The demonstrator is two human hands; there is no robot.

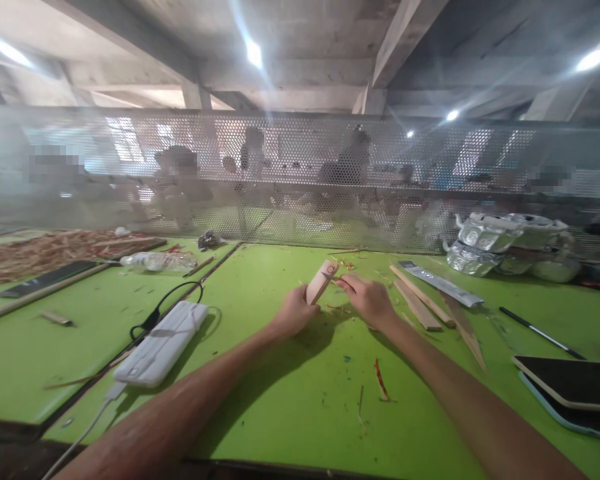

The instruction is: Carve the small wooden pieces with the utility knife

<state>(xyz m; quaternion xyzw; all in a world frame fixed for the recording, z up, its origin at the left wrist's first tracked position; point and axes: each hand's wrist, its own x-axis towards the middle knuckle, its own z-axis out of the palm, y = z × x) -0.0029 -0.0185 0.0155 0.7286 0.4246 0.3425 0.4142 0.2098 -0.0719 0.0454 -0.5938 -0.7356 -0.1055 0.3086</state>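
My left hand (296, 312) is closed around the lower end of a pale wooden block (320, 283), which tilts up and away over the green table (280, 413). A small dark-outlined square marks the block's far end. In my right hand (373, 300) is a slim carving knife (330, 277), its handle mostly covered by the fingers. The pointed blade reaches leftward to the block's face beside the mark. Small shavings (347, 264) lie just beyond the hands, and a reddish splinter (380, 380) rests nearer to me.
On the left are a white power bank (163, 343) with cables, a plastic bottle (157, 262) and a pile of wood chips (50, 250). Wood strips (417, 305), a pen (540, 332), a phone (570, 381) and foil-like silver packages (505, 243) lie right. A perforated screen (300, 173) stands behind.
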